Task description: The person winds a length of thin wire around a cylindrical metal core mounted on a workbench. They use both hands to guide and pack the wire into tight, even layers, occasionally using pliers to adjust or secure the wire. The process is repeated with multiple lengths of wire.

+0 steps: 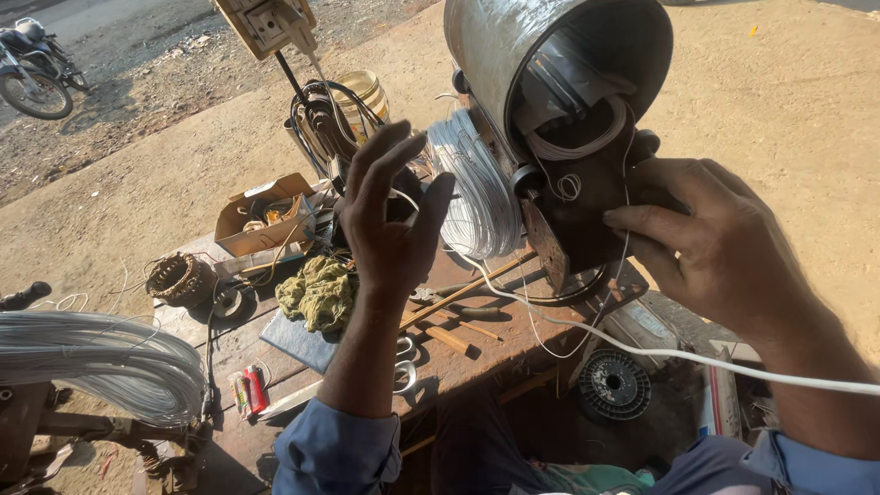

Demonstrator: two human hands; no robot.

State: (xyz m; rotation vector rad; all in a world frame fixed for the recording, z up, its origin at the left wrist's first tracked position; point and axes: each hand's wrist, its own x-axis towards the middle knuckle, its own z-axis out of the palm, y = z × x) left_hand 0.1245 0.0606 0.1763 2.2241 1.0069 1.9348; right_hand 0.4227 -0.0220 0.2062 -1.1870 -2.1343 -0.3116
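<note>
A winding machine (pixel 587 197) stands on a worn wooden workbench (pixel 477 353), with a coil of thin silver-white wire (pixel 472 188) wound on its former. My left hand (pixel 390 215) is raised with fingers spread, right beside the coil, and a thin wire runs past its thumb. Gripping the dark side of the machine near its handle is my right hand (pixel 710 243). A large shiny metal cylinder (pixel 559 64) sits on top of the machine. A white cord (pixel 678 353) crosses below my right wrist.
On the bench lie a green rag (pixel 319 291), a cardboard box (pixel 266 215), a copper stator winding (pixel 180 278), scissors (pixel 405 362), wooden sticks and a black spool (pixel 614 385). Another white wire coil (pixel 101 362) sits at left. A motorcycle (pixel 32 69) stands on the dirt beyond.
</note>
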